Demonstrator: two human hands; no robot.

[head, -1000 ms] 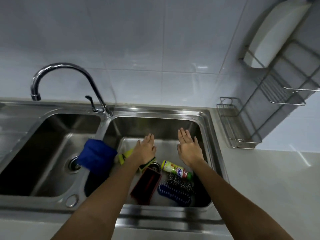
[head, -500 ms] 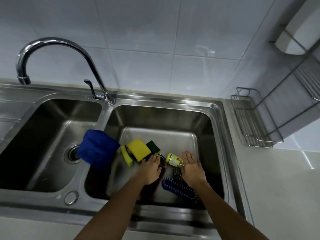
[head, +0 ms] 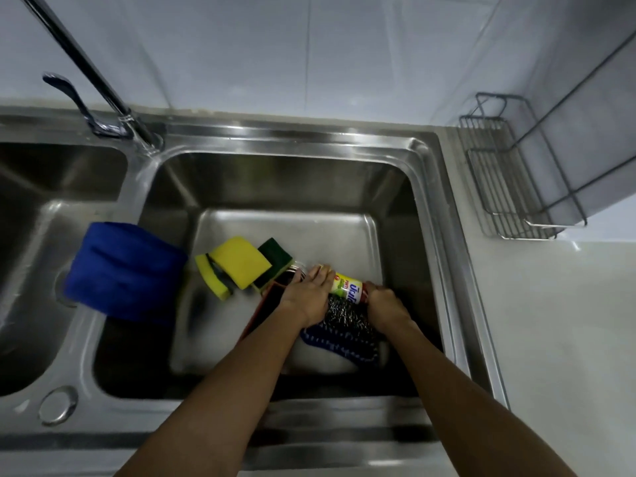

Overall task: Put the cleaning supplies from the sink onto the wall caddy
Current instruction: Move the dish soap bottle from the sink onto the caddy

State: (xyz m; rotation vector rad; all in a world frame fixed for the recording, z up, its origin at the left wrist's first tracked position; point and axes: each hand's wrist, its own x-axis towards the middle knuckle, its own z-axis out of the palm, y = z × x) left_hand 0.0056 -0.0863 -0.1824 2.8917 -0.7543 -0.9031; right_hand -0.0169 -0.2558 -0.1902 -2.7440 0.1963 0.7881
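Both hands bracket the small yellow-labelled plastic cleaner bottle [head: 347, 286]: left hand [head: 307, 297] cupping one end, right hand [head: 387, 306] fisted round its cap. Likely light, rigid, wet-slick; grip mid-body.

Sponges [head: 237, 266]: three (one green-topped); cloth [head: 124, 270], bottle [head: 347, 289], scourer [head: 347, 316], brush [head: 340, 346]: one each.

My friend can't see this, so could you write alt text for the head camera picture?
Two bare hands reach into the right basin of a steel double sink, the left hand and right hand closing on either end of a small yellow-labelled bottle. Nearby lie yellow-green sponges, steel wool, a blue brush and a blue cloth; a wire caddy hangs on the right.
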